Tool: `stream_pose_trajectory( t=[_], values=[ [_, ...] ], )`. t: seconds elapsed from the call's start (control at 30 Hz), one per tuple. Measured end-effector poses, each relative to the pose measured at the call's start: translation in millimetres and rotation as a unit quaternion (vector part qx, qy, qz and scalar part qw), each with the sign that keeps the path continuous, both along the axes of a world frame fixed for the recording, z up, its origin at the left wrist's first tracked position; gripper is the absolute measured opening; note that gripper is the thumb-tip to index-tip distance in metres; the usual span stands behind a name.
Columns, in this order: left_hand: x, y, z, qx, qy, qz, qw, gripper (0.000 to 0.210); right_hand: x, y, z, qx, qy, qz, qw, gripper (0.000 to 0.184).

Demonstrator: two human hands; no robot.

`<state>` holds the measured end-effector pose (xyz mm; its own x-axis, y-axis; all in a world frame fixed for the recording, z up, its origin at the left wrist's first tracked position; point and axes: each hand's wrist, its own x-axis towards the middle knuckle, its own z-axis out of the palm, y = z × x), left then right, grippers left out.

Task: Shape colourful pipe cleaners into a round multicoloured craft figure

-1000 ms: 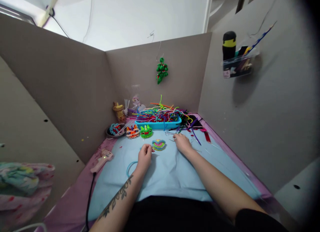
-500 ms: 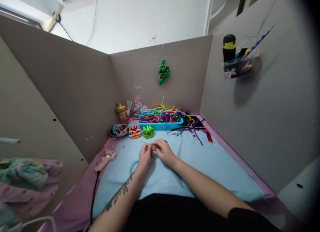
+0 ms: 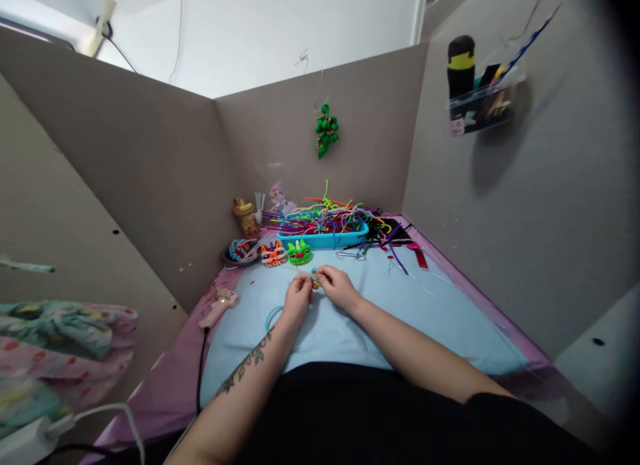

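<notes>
My left hand (image 3: pixel 299 293) and my right hand (image 3: pixel 339 286) meet over the blue cloth, fingers pinched around a small blue and yellow pipe-cleaner piece (image 3: pixel 315 279). Much of that piece is hidden by the fingertips. A faint pale strip shows just above my left fingers; I cannot tell what it is. Beside my left wrist lies a light blue loop of pipe cleaner (image 3: pixel 273 313). Just beyond the hands sit a green pipe-cleaner animal head (image 3: pixel 299 253) and an orange and white one (image 3: pixel 273 254).
A blue tray (image 3: pixel 325 240) overflows with colourful pipe cleaners at the back. Scissors (image 3: pixel 351 255) lie before it. On the left are a pink hot glue gun (image 3: pixel 219 307) with a black cord and a dark bowl (image 3: pixel 235 261). Grey partitions (image 3: pixel 320 125) enclose the table; a green ornament (image 3: pixel 327 131) hangs there.
The camera view has shifted a little. My right hand has drawn slightly away from my left, and the blue and yellow piece now shows between them.
</notes>
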<state>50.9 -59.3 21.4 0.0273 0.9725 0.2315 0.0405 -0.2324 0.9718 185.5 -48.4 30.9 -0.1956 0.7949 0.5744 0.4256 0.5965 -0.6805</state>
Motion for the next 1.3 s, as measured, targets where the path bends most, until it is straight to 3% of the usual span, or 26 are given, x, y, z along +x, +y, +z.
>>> stream_pose_trajectory(
  t=[0.17, 0.37, 0.63, 0.93, 1.07, 1.3],
  values=[
    [0, 1, -0.3, 0.004, -0.009, -0.015, 1.000, 0.023, 0, 0, -0.6, 0.044, 0.029, 0.042, 0.998, 0.025],
    [-1, 4, -3.2, -0.008, -0.010, -0.008, 1.000, 0.019, 1, 1, -5.2, -0.034, 0.065, 0.051, 0.996, 0.026],
    [-1, 3, -3.7, -0.012, -0.001, -0.005, 1.000, 0.024, -1, -1, 1.3, 0.028, 0.044, 0.038, 0.998, 0.020],
    [3, 1, -1.1, -0.009, -0.040, -0.014, 0.999, 0.029, -2, 4, -8.1, 0.094, 0.009, 0.020, 0.995, 0.021],
    [3, 0, 1.8, -0.003, -0.008, -0.026, 1.000, 0.034, -1, 3, -10.2, 0.097, -0.005, 0.026, 0.995, 0.023],
    [0, 1, 0.4, 0.011, 0.047, 0.006, 0.999, 0.034, -2, 3, -9.4, 0.102, 0.046, 0.062, 0.992, 0.023]
  ],
)
